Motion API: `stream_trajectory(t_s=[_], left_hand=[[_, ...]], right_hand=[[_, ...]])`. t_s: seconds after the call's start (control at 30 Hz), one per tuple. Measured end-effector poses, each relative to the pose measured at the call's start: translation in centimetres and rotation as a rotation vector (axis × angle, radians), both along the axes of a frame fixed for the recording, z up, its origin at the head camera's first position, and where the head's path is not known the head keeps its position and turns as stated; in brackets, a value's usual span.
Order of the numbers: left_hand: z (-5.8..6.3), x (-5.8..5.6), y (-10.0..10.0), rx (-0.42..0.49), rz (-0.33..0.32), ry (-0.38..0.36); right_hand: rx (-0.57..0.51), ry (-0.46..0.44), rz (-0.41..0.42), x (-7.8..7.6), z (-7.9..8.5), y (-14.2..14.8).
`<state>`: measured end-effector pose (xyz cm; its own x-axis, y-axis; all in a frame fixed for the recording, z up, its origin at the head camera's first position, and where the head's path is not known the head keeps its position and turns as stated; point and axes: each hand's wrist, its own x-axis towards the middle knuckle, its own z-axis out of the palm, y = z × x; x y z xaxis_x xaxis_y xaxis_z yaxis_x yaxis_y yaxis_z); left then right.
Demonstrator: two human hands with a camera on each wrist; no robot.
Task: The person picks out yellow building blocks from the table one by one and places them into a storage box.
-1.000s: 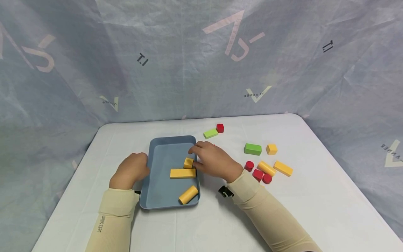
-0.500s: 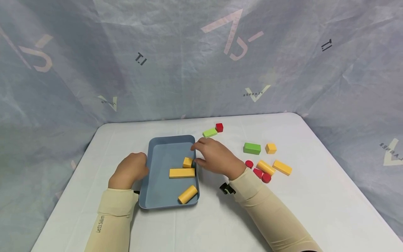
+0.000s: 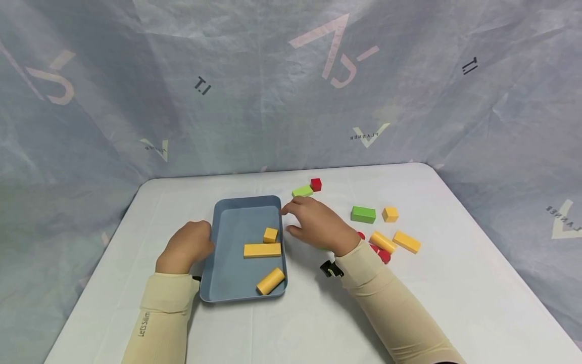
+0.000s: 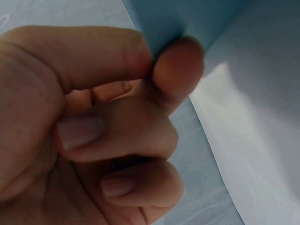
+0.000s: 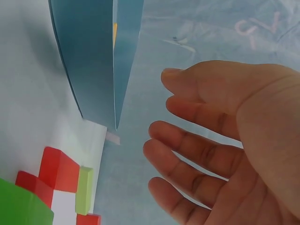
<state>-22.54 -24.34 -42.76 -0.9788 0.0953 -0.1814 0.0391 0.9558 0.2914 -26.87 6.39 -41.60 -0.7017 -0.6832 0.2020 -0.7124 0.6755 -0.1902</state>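
A blue-grey tray (image 3: 234, 222) lies on the white-covered table. My left hand (image 3: 185, 246) pinches its left wall between thumb and forefinger, the other fingers curled, as the left wrist view shows. Inside the tray are a yellow cube (image 3: 270, 235), a long yellow block (image 3: 262, 250) and a yellow cylinder (image 3: 270, 281). Just outside the right rim hovers my right hand (image 3: 320, 222), its fingers loosely bent and apart, holding nothing. In the right wrist view a gap shows between it and the tray wall (image 5: 89, 61).
Farther back lie a light green block (image 3: 302, 191) and a red cube (image 3: 316, 184). To the right are a green block (image 3: 363, 215), a yellow cube (image 3: 390, 214), a yellow cylinder (image 3: 383, 242) and a yellow block (image 3: 406, 242). Red pieces (image 3: 384, 256) are partly hidden by my right arm.
My right hand has drawn back to the right, from beside the yellow cube over the tray to outside the rim. The cube stays in the tray. My left hand keeps its hold.
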Motion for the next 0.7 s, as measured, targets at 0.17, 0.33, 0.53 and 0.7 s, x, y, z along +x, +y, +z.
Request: stream_trajectory(t_s=[0.17, 0.33, 0.53, 0.7], left_hand=[[0.0, 0.1, 0.0, 0.010, -0.005, 0.005], [0.1, 0.2, 0.0, 0.009, -0.009, 0.012], [0.2, 0.2, 0.1, -0.001, -0.008, 0.003], [0.1, 0.2, 0.1, -0.001, -0.012, 0.008]], right_hand=[[0.017, -0.007, -0.026, -0.3, 0.2, 0.6], [-0.011, -0.033, -0.065, -0.6, 0.6, 1.4], [-0.032, -0.054, -0.105, -0.8, 1.0, 2.0], [-0.021, -0.078, -0.143, -1.0, 1.2, 2.4]])
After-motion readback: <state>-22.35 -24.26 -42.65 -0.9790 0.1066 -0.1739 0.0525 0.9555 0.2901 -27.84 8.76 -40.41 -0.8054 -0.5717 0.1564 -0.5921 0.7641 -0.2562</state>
